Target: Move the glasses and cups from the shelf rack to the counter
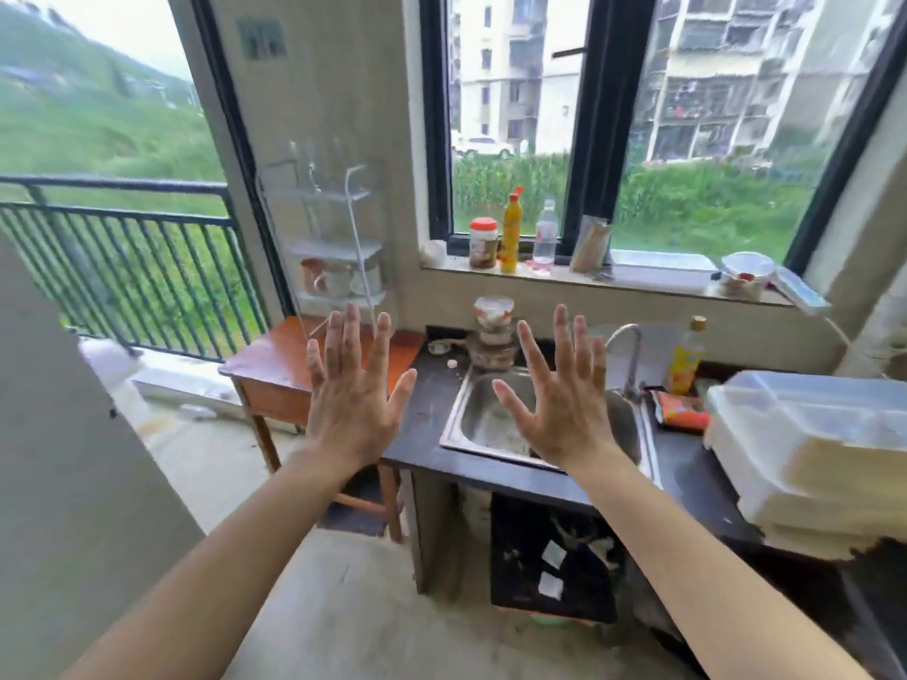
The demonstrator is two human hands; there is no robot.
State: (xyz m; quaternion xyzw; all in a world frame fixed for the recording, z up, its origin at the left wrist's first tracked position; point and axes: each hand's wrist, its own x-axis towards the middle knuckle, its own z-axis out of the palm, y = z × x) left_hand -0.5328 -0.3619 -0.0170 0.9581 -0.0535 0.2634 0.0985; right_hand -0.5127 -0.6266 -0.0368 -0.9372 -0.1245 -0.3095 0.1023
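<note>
A white wire shelf rack [338, 238] stands on a small wooden table [280, 358] against the wall, left of the dark counter [424, 409]. On its lower tier sit blurred cups [338, 279], one with a reddish handle; glasses show faintly on the upper tiers. My left hand [351, 402] is held up in front of the table with fingers spread, holding nothing. My right hand [559, 404] is spread the same way over the steel sink [478, 424], also empty. Both hands are apart from the rack.
Stacked bowls [493, 331] stand behind the sink beside the tap [630, 355]. A yellow bottle [684, 358], a red packet [680, 409] and a large white lidded box [810, 434] occupy the counter's right. Jars and bottles [510, 238] line the windowsill. A balcony railing [122, 267] is at left.
</note>
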